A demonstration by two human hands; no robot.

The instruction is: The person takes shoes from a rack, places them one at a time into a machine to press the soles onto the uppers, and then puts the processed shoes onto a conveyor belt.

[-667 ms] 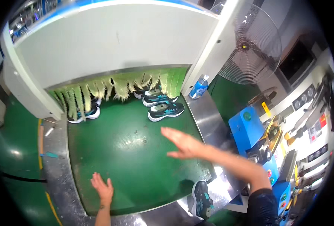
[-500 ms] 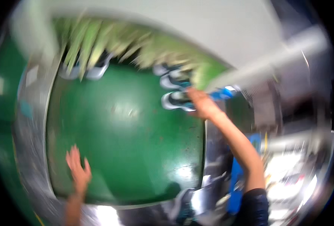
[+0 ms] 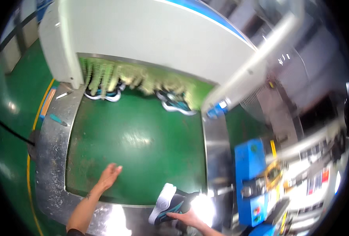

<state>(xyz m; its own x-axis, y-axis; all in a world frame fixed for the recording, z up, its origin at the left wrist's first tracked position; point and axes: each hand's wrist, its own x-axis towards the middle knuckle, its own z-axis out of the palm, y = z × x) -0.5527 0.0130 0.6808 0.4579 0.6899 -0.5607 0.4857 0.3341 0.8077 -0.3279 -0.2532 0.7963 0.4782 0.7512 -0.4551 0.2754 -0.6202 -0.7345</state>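
Observation:
A dark sneaker with teal stripes and a white sole (image 3: 163, 201) is tilted over the near metal edge, with my right hand (image 3: 187, 217) closed around its side. My left hand (image 3: 110, 176) hangs above the green conveyor belt (image 3: 115, 151), left of the sneaker. It is empty, its fingers loosely bent and the thumb apart. At the belt's far right, teal-and-black sneakers (image 3: 177, 107) lie partly beneath a fringed curtain (image 3: 143, 80). More sneakers (image 3: 107, 95) sit under the fringe at the far left.
A white machine housing (image 3: 155, 33) rises behind the curtain. Metal rims (image 3: 50, 157) border the belt; a teal-handled tool (image 3: 58, 119) lies on the left one. A blue bottle-like object (image 3: 217, 109) is by the right post. Blue equipment (image 3: 250, 161) stands at right.
My right hand has come back from the far-right sneakers to the near edge and now grips a sneaker. One fewer sneaker shows at far right. My left hand has shifted right, its fingers more bent.

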